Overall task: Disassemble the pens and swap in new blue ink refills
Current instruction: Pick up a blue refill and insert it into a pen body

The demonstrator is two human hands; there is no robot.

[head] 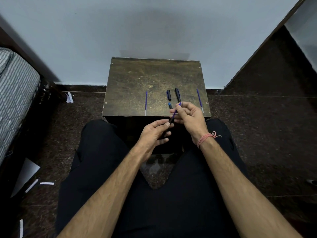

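Observation:
My left hand (pixel 155 133) grips a dark pen barrel (pixel 169 122) just in front of the small wooden table (pixel 137 78). My right hand (pixel 189 115) pinches a blue ink refill (pixel 175 112) whose lower end meets the barrel's mouth. On the table lie a blue refill (pixel 146 102) at the left and another blue refill (pixel 199 100) at the right. Between them rest a black cap (pixel 169 95), a black pen (pixel 177 95) and a small blue-tipped piece (pixel 170 106).
The table stands against a pale wall, above my knees in black trousers. A striped mattress (pixel 15 93) is at the left. Paper scraps (pixel 46 183) lie on the dark stone floor. A dark wooden panel (pixel 274 66) rises at the right.

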